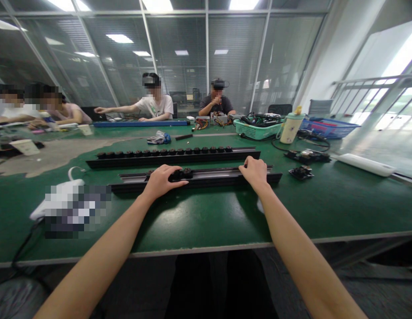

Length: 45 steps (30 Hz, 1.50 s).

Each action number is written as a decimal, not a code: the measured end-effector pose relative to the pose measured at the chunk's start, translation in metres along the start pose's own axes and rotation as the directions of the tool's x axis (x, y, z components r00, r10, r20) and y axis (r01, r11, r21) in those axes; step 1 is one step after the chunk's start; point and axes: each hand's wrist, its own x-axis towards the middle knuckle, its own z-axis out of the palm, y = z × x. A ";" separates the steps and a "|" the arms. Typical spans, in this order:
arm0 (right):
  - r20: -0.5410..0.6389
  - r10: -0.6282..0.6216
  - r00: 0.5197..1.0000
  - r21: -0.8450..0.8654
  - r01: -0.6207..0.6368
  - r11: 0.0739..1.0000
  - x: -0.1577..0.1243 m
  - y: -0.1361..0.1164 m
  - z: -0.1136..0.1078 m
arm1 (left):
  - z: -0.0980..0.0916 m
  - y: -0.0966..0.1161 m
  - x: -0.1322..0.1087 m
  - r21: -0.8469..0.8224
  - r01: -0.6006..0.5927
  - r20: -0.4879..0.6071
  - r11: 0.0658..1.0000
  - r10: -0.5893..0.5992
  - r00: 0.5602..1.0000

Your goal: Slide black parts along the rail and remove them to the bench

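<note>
A long black channel rail with a pale inner strip lies across the green table in front of me. My left hand is over its left half, thumb on the near side and fingers on the far side, closed around small dark parts in the channel. One such black part shows just right of the fingers. Near the rail's right end, my right hand pinches its edge with curled fingers; the fingertips are partly hidden. Behind it lies a second black rail, lined with a row of several black knob-like parts.
Black parts lie right of the rails. Farther back are a green basket, a tumbler and a blue basket. A white device is at left. Several people sit across the table.
</note>
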 end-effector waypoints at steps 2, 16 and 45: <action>-0.001 0.001 1.000 0.003 -0.001 1.000 0.000 0.001 0.000 | 0.000 0.000 0.000 -0.001 -0.003 -0.002 1.000 0.003 1.000; 0.013 0.026 1.000 -0.029 -0.026 0.999 0.000 0.001 -0.003 | 0.000 0.000 0.000 0.016 0.001 -0.002 1.000 -0.001 1.000; 0.282 -0.280 0.918 -0.030 0.300 0.953 0.025 0.030 -0.006 | 0.001 -0.003 0.000 0.015 -0.021 -0.006 1.000 0.021 1.000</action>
